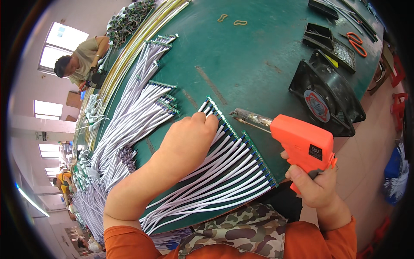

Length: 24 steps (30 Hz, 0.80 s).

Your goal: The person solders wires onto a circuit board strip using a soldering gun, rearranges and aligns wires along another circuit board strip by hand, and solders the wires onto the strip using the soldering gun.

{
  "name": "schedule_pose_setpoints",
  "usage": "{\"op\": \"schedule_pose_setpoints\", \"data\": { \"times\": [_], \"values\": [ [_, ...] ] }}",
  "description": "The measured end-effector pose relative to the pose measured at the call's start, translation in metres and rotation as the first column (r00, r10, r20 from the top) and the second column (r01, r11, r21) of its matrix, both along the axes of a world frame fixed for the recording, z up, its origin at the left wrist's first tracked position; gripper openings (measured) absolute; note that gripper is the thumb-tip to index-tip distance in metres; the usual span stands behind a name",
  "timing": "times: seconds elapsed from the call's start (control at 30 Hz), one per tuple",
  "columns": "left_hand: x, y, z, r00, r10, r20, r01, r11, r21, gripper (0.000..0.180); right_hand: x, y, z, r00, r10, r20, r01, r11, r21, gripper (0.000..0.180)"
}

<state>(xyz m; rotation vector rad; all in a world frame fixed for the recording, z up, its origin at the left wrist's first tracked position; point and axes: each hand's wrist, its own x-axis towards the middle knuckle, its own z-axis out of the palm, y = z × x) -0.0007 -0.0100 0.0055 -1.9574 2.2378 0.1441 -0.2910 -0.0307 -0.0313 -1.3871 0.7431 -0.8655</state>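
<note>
My right hand [312, 185] is wrapped round the grip of an orange soldering gun [304, 140]. The gun's metal tip points left, close to the upper end of a narrow green circuit board strip [224, 118]. My left hand [187, 138] is closed, pinching a white cable [202, 106] at that end of the strip. Its fingertips are partly hidden behind the knuckles. A second green strip [260, 159] continues toward my body. White cables [233, 177] run from both strips to the lower left, under my left forearm.
Bundles of white cables with board ends [129, 108] lie to the left. On the right stand a black fan [319, 105] and black trays [317, 36], beside orange-handled scissors [357, 44]. Two rubber bands [240, 23] lie farther back. Another person [86, 54] works at the far left.
</note>
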Motion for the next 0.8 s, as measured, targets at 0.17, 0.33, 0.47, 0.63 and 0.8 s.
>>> {"op": "schedule_pose_setpoints", "data": {
  "times": [0.17, 0.33, 0.47, 0.63, 0.8],
  "values": [
    [0.007, -0.002, -0.005, 0.993, -0.012, -0.116, -0.001, 0.994, -0.109, 0.025, -0.005, -0.002, -0.003, 1.000, 0.022, 0.016, -0.022, 0.999, -0.027, 0.042],
    [0.011, 0.001, -0.010, 0.956, 0.026, -0.292, -0.083, 0.979, -0.185, 0.025, -0.005, -0.002, -0.009, 0.998, 0.025, 0.062, -0.024, 0.999, -0.026, 0.043],
    [0.019, -0.001, -0.018, 0.879, -0.008, -0.477, -0.092, 0.978, -0.186, 0.025, -0.005, -0.004, -0.013, 0.996, 0.057, 0.062, -0.051, 0.994, -0.095, 0.043],
    [0.029, -0.007, -0.020, 0.845, -0.046, -0.533, -0.046, 0.986, -0.158, 0.025, 0.001, -0.002, -0.012, 0.998, 0.051, 0.030, -0.049, 0.996, -0.072, 0.041],
    [0.032, -0.009, -0.021, 0.873, -0.147, -0.465, 0.056, 0.977, -0.205, 0.027, 0.010, -0.002, -0.010, 0.999, 0.025, 0.026, -0.023, 0.995, -0.096, 0.038]
  ]
}}
